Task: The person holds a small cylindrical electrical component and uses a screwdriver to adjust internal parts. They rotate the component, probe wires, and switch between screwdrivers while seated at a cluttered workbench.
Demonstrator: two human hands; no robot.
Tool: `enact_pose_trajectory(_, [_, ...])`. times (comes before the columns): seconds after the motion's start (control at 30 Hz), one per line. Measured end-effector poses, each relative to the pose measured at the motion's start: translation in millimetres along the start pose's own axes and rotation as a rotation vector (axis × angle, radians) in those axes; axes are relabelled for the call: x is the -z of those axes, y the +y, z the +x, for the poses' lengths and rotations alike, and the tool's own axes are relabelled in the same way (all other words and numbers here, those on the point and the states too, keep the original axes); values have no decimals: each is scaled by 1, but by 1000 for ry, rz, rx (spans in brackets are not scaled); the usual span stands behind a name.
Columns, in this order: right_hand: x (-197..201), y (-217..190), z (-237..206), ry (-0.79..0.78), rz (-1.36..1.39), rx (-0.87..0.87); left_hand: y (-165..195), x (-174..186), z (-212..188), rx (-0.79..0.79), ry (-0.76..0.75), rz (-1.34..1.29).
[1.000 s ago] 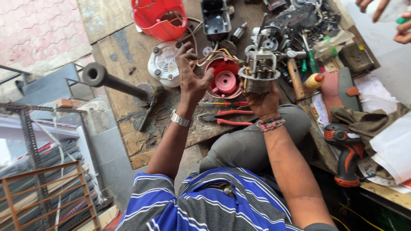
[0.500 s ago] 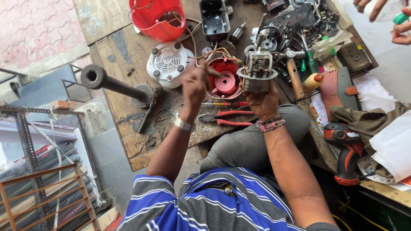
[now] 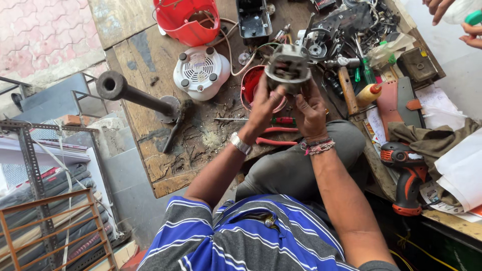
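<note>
Both hands are wrapped around the grey motor core point(image 3: 287, 68), held up just above the desk point(image 3: 150, 165): left hand point(image 3: 263, 108) cupping it from the left side with fingers curled onto the body, right hand point(image 3: 310, 111) pinching it from below and to the right. Tight two-handed grip, nothing spread.

My guess is this thing is heavy for its size, all metal laminations and windings, stiff, not slippery but with sharp edges. I'd hold it by the solid outer frame and stay off the thin wires point(image 3: 236, 45) trailing from it, those look like the fragile bit.

Right under it sits the red round housing point(image 3: 251, 85), with the white vented base point(image 3: 201, 70) just left of that. Red pliers point(image 3: 276, 142) and a screwdriver point(image 3: 261, 120) lie near my wrists. Behind is a dense mess of parts, a yellow glue bottle point(image 3: 369, 94), a red bucket point(image 3: 188, 20). Orange drill point(image 3: 404, 173) well off right. Somebody else's hands point(image 3: 452, 20) show top right.
</note>
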State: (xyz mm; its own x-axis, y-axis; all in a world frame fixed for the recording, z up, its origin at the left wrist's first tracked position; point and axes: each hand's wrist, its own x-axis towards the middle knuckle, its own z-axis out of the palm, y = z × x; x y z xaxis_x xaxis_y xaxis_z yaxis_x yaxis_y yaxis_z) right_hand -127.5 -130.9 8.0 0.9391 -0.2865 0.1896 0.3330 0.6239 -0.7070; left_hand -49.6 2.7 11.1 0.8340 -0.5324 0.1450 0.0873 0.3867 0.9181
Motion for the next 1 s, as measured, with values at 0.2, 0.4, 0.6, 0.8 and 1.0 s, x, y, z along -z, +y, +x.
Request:
enact_pose_trajectory(0.2, [-2, 3, -3, -130, -174, -24, 1, 29, 19, 103, 52, -259])
enact_pose_trajectory(0.4, [9, 6, -7, -155, -247, -87, 11, 47, 9, 179, -86, -449])
enact_pose_trajectory(0.6, [15, 8, -7, -143, -218, -102, 9, 54, 9, 105, -93, -188])
enact_pose_trajectory(0.8, [13, 10, -10, -70, -181, -125, 6, 51, 8, 100, 57, -6])
enact_pose_trajectory(1.0, [9, 7, -4, 253, -187, -124, 11, 42, 4, 23, 176, -24])
